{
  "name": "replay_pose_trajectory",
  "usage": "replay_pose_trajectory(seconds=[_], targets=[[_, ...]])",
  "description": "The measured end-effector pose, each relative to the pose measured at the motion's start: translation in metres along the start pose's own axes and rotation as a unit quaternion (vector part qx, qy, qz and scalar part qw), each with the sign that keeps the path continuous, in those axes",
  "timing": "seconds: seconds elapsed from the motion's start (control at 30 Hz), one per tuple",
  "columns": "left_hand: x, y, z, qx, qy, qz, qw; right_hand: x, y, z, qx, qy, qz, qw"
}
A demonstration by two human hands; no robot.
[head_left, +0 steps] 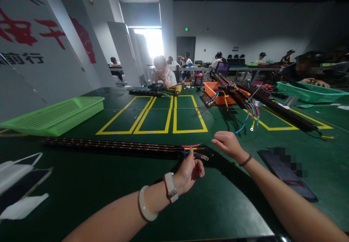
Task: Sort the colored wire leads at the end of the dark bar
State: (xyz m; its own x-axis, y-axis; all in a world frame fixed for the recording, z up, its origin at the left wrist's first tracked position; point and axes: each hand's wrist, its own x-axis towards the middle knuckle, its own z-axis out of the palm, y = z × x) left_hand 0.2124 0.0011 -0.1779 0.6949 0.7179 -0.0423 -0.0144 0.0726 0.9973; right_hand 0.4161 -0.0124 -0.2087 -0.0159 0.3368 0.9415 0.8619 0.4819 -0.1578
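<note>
A long dark bar (pixel 114 146) with bright wires (pixel 191 146) at its right end lies on the left half of the green table (pixel 95 176), lined up with the near edge but set back from it. My left hand (pixel 189 173) is at the wires, thumb up and fingers bent; I cannot tell if I am pinching one. My right hand (pixel 227 144) is near the wire tips, curled like a loose fist, and I cannot tell if something is inside. A black phone (pixel 286 178) lies right of my right arm. A light green basket (pixel 60 116) sits by the left edge. Toward the far edge, more dark bars (pixel 238 96) lie across an orange basket (pixel 211 88).
</note>
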Motion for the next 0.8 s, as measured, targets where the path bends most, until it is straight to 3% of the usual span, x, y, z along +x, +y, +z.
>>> replay_pose_trajectory(seconds=[0.13,0.27,0.37,0.53,0.63,0.8], targets=[[0.003,-0.001,-0.001,-0.037,0.007,0.001,0.999,-0.002,-0.02,0.002,-0.036,-0.031,-0.189,0.981],[0.006,-0.002,0.0,-0.082,0.032,0.01,0.996,-0.001,-0.034,0.011,-0.053,-0.048,-0.252,0.965],[0.004,-0.001,0.001,-0.061,0.021,0.011,0.998,0.0,-0.029,0.015,-0.085,-0.042,-0.235,0.967],[0.0,0.003,0.002,-0.008,-0.043,-0.049,0.998,0.002,-0.016,0.019,-0.096,-0.047,-0.143,0.984],[0.0,0.003,0.001,0.024,-0.081,-0.043,0.995,0.003,-0.015,0.022,-0.052,-0.026,-0.075,0.995],[-0.002,0.001,0.001,0.063,-0.094,-0.021,0.993,-0.001,-0.011,0.037,0.049,-0.027,-0.001,0.998]])
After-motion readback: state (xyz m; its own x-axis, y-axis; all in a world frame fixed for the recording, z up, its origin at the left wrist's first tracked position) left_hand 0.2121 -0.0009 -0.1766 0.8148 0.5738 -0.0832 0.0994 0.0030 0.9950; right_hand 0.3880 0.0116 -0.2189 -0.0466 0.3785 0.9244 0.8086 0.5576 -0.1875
